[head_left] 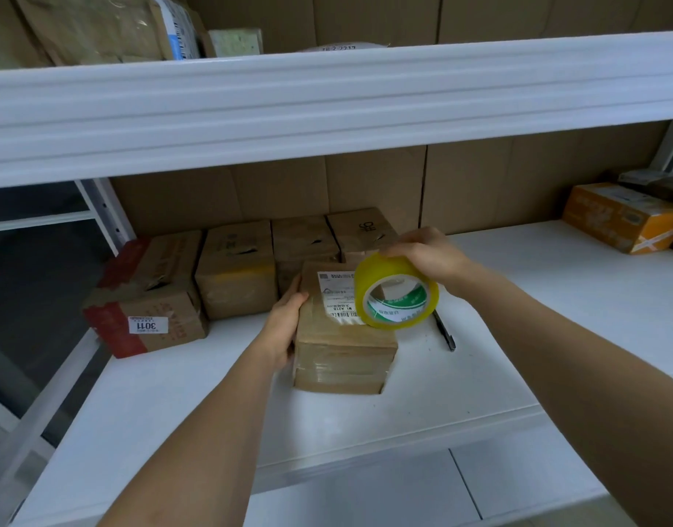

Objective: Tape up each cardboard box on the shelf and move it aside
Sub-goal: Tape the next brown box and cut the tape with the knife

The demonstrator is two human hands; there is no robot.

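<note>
Counts on the white shelf [365,424]

Six brown cardboard boxes: five at the back left [236,270], one labelled in front [344,348]. One yellow tape roll [397,294], one black pen [444,332], one orange carton [624,217], two hands [285,321].

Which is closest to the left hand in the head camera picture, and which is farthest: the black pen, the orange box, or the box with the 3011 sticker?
From the left hand, which grips the labelled box:
1. Box with the 3011 sticker, at its left on the shelf.
2. Black pen, to its right, past the tape roll.
3. Orange box, far right at the back.
</note>
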